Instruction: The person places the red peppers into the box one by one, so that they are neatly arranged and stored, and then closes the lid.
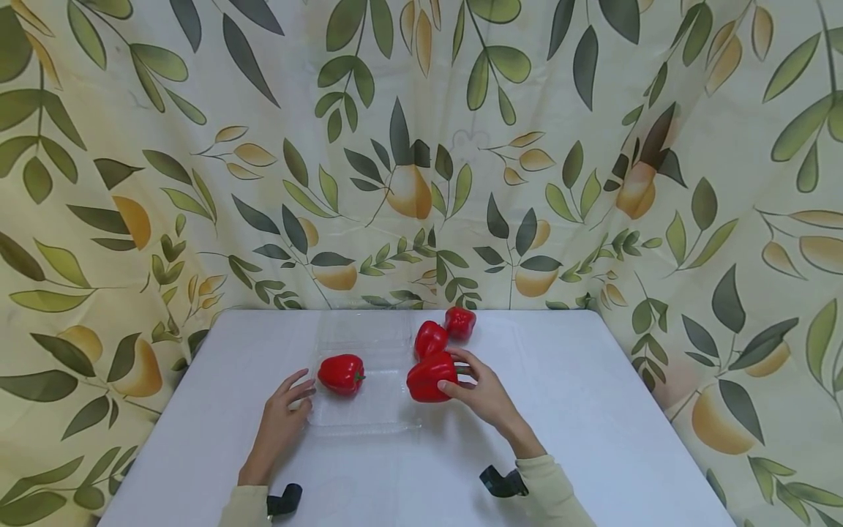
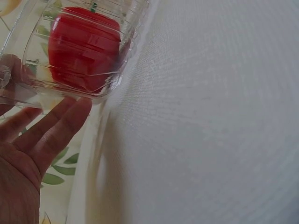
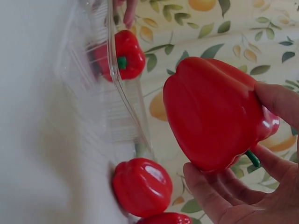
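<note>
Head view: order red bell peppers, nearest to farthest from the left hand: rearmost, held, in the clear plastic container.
1. Red bell pepper in the container, just right.
2. Held red bell pepper, farther right.
3. Rearmost red bell pepper, back right.

Red peppers (image 1: pixel 431 379) (green stems (image 3: pixel 252 158)), a colourless box (image 1: pixel 382 411), a white bench (image 1: pixel 593 439); beyond its far edge, a cream curtain (image 1: pixel 303 110) patterned with green leaves (image 1: pixel 508 64) and orange fruit (image 1: pixel 410 194).

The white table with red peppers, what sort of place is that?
Maybe an indoor filming corner: a leafy cream fabric curtain hangs behind the white table, and two small black devices, perhaps cameras, are worn.
</note>
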Motion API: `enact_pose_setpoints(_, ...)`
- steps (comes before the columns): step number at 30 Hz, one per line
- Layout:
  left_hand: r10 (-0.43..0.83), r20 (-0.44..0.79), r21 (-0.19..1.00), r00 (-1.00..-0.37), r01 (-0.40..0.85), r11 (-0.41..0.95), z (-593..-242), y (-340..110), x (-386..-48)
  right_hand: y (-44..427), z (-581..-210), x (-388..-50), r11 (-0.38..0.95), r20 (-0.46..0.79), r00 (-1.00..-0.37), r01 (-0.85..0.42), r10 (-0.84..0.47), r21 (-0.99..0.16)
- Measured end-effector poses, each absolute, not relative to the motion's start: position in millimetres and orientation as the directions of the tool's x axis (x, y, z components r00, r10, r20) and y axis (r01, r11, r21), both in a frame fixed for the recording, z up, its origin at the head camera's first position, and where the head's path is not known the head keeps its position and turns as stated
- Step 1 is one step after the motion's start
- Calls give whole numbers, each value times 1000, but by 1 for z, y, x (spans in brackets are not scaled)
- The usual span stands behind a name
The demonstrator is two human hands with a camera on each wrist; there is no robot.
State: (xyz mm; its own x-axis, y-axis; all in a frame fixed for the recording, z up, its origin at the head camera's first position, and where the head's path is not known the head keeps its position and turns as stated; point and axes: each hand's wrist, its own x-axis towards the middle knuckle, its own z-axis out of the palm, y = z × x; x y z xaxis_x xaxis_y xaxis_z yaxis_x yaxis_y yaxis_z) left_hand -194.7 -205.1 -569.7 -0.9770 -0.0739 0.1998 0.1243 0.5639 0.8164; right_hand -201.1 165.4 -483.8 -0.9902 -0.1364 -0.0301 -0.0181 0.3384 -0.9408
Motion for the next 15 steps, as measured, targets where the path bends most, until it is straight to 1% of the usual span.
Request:
enact_pose_setpoints(6, -65, 208, 818, -976, 137, 559, -569, -205, -194, 159, -486, -202, 310, -26, -988, -22, -151, -950)
enact_pose_setpoints(15, -72, 181, 818, -981, 110, 565, -568, -204, -193, 145, -485, -205, 247, -17, -983, -30, -185, -969)
